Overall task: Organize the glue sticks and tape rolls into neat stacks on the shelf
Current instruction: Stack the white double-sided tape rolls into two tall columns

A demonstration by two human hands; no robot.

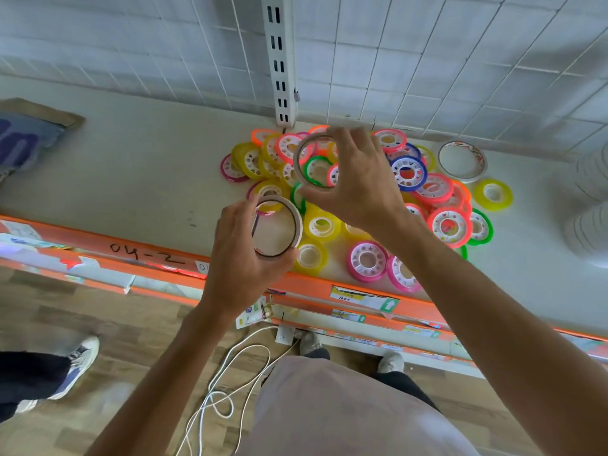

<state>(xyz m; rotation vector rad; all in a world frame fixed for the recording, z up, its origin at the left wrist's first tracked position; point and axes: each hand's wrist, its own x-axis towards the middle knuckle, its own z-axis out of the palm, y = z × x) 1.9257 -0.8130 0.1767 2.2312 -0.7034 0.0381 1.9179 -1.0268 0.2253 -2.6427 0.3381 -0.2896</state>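
My left hand [241, 258] grips a thin white tape ring [297, 222] above the shelf's front edge. My right hand [362, 189] holds a second thin white tape ring [300, 149] higher up, over a loose pile of small tape rolls [408, 172] in pink, yellow, green, blue and orange. A third thin white ring [462, 161] lies flat on the white shelf [148, 179] behind the pile on the right. No glue sticks are visible.
The shelf has an orange front rail [158, 258] with price labels and a slotted upright [281, 60] against a wire grid back. White stacked rolls [589, 205] sit blurred at the far right. A box [29, 136] lies far left. White cord [230, 383] and another person's shoe [79, 363] are on the floor.
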